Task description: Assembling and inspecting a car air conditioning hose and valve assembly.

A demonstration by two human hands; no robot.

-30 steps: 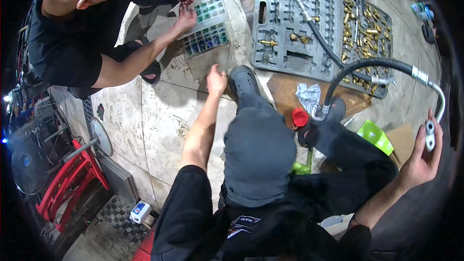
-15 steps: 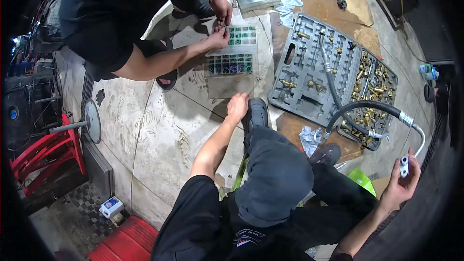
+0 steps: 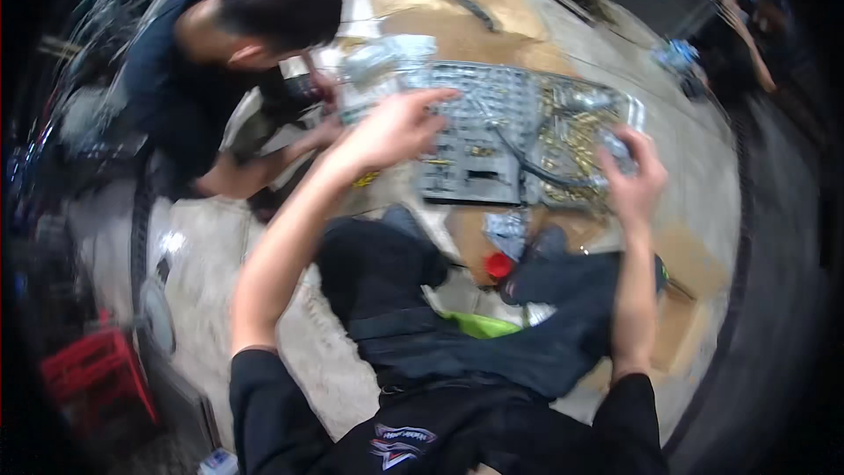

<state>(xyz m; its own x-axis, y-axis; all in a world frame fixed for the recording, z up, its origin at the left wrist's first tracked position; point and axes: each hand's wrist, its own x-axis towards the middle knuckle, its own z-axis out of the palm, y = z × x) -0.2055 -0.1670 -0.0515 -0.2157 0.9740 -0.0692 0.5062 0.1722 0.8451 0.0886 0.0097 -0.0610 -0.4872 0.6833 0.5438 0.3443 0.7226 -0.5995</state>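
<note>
The picture is smeared by motion. My left hand [image 3: 400, 127] is raised in front of the left part of a grey tool case [image 3: 475, 141], index finger stretched to the right and nothing visible in its grasp. Over the case's right edge hangs my right hand [image 3: 640, 176], thumb and fingers curved. A shiny grey patch shows between them; whether they grip it, I cannot tell. Brass fittings [image 3: 567, 145] fill the case's right half. Across the middle lies a black hose [image 3: 545, 174] with a metal end near my right hand.
At left crouches another person [image 3: 185, 79], arms low beside clear plastic boxes [image 3: 387, 57]. A red round thing [image 3: 498, 266] and crumpled plastic [image 3: 507, 230] lie near my feet. Cardboard [image 3: 690, 299] is at right, a red frame [image 3: 97, 378] at lower left. More people appear far right.
My left hand has risen from beside my shoe toward the case. My right hand has moved inward and up to the case's edge; the hose it held no longer shows there. The view has shifted.
</note>
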